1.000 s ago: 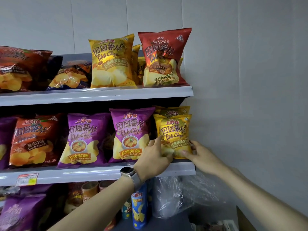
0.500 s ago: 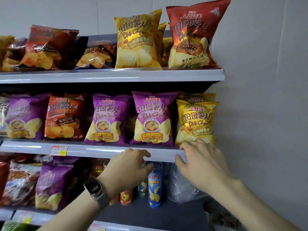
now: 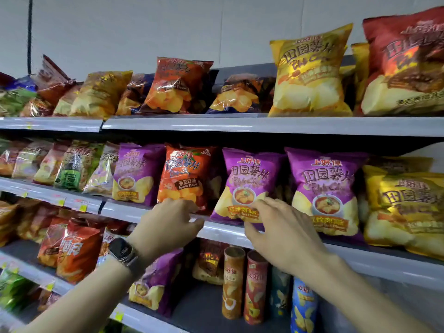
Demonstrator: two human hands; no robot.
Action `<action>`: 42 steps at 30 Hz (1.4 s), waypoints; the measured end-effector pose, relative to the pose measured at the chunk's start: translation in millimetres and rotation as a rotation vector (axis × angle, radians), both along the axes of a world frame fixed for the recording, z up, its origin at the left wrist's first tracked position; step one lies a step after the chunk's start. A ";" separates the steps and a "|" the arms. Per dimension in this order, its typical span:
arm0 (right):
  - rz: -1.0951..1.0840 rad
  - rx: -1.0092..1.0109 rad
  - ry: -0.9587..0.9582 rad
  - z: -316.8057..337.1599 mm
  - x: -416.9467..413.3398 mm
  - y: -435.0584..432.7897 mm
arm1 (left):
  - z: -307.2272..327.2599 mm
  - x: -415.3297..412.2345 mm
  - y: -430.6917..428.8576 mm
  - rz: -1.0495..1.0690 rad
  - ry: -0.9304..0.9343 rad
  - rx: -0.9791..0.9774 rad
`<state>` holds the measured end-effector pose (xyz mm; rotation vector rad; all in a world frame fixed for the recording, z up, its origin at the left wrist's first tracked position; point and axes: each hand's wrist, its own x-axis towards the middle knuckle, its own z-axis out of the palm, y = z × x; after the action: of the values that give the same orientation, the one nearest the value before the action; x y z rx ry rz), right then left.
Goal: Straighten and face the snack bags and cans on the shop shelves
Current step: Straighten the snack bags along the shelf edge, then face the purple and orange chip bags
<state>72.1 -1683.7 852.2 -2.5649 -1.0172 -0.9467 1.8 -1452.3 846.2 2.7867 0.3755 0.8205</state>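
Note:
On the middle shelf [image 3: 125, 209] chip bags stand in a row: a purple bag [image 3: 137, 174], an orange tomato bag [image 3: 185, 174], two purple bags [image 3: 247, 181] [image 3: 324, 188] and a yellow bag [image 3: 406, 203] at the right. My left hand [image 3: 168, 224], with a watch on the wrist, hovers at the shelf's front edge just under the orange bag, fingers loosely curled and holding nothing. My right hand [image 3: 278, 229] has spread fingers touching the bottom of the nearer purple bag, with the thumb below its lower edge.
The top shelf [image 3: 240, 124] carries leaning orange and dark bags, plus upright yellow [image 3: 310, 75] and red [image 3: 406, 63] bags. Below, tall cans [image 3: 233, 282] [image 3: 255, 287] [image 3: 304, 306] stand beside a purple bag [image 3: 156, 287] and orange bags [image 3: 77, 251]. A grey wall is behind.
Both hands let go of the yellow bag at the right end and moved left along the middle shelf to the orange and purple bags. The view swung left too.

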 end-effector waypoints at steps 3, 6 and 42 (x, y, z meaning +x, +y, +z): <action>0.026 0.026 0.028 6.5 6.8 39.7 | 9.0 9.9 49.4 0.036 -0.040 -0.020; 0.052 0.061 0.071 10.5 14.7 79.8 | 19.1 20.3 93.1 0.035 -0.103 -0.023; 0.164 0.872 0.529 9.7 105.9 236.9 | 20.5 76.0 289.6 0.008 -0.573 -0.385</action>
<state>178.1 -1446.8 861.9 -1.7976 -0.4849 -0.4577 77.8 -1162.7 866.8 2.0876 0.3863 1.3292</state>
